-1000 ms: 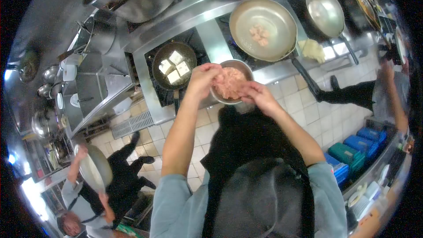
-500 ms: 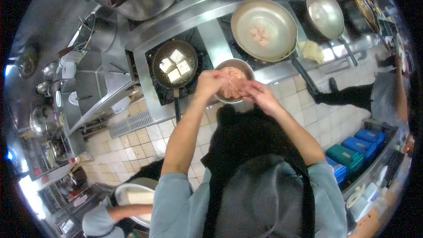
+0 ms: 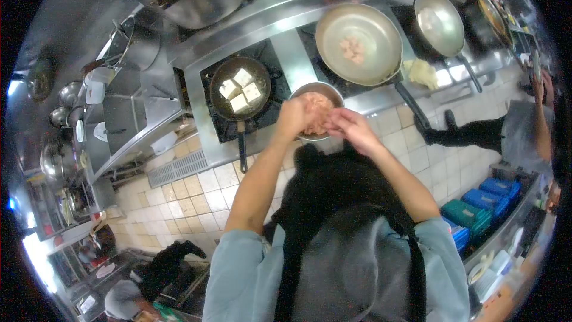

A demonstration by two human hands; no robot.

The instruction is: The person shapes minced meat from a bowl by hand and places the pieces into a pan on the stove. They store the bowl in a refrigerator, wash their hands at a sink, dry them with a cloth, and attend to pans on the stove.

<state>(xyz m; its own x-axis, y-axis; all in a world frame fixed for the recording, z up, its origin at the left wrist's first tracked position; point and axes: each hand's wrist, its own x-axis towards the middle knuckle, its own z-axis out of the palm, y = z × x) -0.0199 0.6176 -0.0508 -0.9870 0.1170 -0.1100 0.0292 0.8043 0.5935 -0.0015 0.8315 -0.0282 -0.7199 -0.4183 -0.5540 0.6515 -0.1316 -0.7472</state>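
Note:
A metal bowl (image 3: pixel 320 86) of pale pink raw meat pieces (image 3: pixel 317 109) is at the stove's front edge, close to my body. My left hand (image 3: pixel 294 118) reaches over its left side, fingers closed down at the meat and partly blurred. From the right, my right hand (image 3: pixel 353 127) pinches with thumb and fingertips at the meat. Behind the bowl, a large frying pan (image 3: pixel 375 36) holds a small cluster of the same pink pieces (image 3: pixel 352 50). To the left, a dark frying pan (image 3: pixel 260 77) has white blocks (image 3: pixel 239 90) in it.
A dark pan handle (image 3: pixel 242 152) juts past the stove edge, as does the large pan's handle (image 3: pixel 411 104). A smaller pan (image 3: pixel 441 21) and a crumpled cloth (image 3: pixel 421 74) are to the right. One person (image 3: pixel 518 131) stands at right, another (image 3: pixel 128 298) at lower left.
My left hand has dipped slightly rightward into the bowl; my right hand stays nearly in place. At lower left, the big white pot and the arm over it have left the view.

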